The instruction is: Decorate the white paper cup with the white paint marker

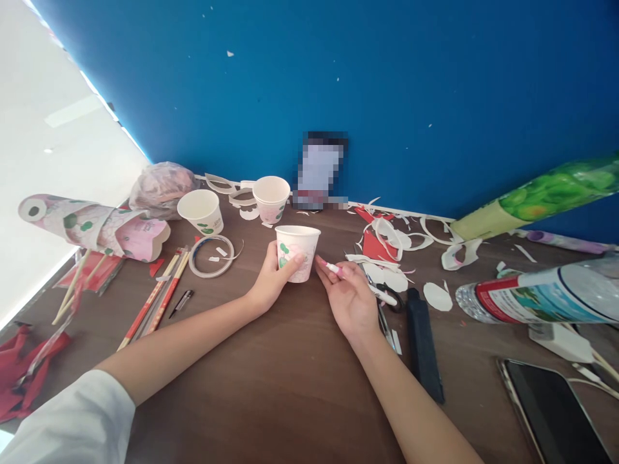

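My left hand (275,278) is wrapped round the left side of a white paper cup (298,256) printed with pink and green leaves, its thumb across the front. The cup stands upright on or just above the brown table. To its right my right hand (351,293), palm turned partly up, pinches a small pink-and-white pen-like tool (334,268). The tool's tip points at the cup but appears apart from it. Behind the held cup are two more paper cups, one (271,198) at the back and one (200,211) to the left.
A roll of clear tape (192,265), chopsticks (157,293) and a paper-cup cone (91,225) lie left. Paper scraps (387,245), scissors (394,299) and a dark case (424,345) are right, with a bottle (536,293) and phone (556,412). A blue panel (411,96) stands behind.
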Available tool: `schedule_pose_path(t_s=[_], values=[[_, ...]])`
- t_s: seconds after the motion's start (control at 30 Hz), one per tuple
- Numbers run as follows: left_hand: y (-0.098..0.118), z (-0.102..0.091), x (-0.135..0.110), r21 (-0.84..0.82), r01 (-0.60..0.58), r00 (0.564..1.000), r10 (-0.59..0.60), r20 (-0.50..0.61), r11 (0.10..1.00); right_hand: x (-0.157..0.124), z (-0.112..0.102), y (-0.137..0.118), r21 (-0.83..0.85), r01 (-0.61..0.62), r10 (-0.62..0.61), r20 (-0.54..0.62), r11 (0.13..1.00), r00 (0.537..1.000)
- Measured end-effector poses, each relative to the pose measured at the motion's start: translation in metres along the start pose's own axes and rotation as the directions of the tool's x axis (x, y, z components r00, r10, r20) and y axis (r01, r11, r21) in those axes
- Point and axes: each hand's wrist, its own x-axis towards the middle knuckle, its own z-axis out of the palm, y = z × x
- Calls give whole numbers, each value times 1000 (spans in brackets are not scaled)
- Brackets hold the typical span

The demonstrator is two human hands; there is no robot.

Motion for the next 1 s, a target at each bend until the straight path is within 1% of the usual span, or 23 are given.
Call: schedule_pose_path(t_s=[0.1, 0.23, 0.3, 0.37, 0.53, 0.63, 0.8, 0.93, 1.0], values=[[-1, 0, 1, -15, 18, 1000, -19, -13, 1000, 0, 1, 0, -3, 15, -15, -6, 1000, 1000], [3, 3, 0, -62, 12, 998, -8, 67, 998, -2, 5, 0, -42, 4, -2, 43, 999, 999], [4, 4, 0, -71, 8, 996, -1, 89, 997, -2, 6, 0, -40, 3, -1, 57, 999, 998], [6, 5, 0, -63, 3, 996, 3, 87, 998, -2, 7, 0, -42, 9, -7, 48, 999, 999], [7, 5, 0, -37, -26, 989, 31, 142, 999, -2, 5, 3, -78, 23, -21, 23, 997, 999], [6, 4, -1, -24, -25, 991, 28, 134, 999, -2, 5, 4, -70, 28, -27, 26, 997, 999], [5, 4, -1, -3, -9, 996, 9, 88, 1000, -2, 5, 5, -70, 22, -21, 14, 997, 1000], [5, 5, -1, -20, -15, 991, 17, 131, 1000, -2, 5, 4, -68, 22, -21, 12, 997, 1000], [5, 4, 0, -20, -16, 992, 18, 127, 1000, -1, 5, 4, -66, 26, -25, 9, 997, 1000]])
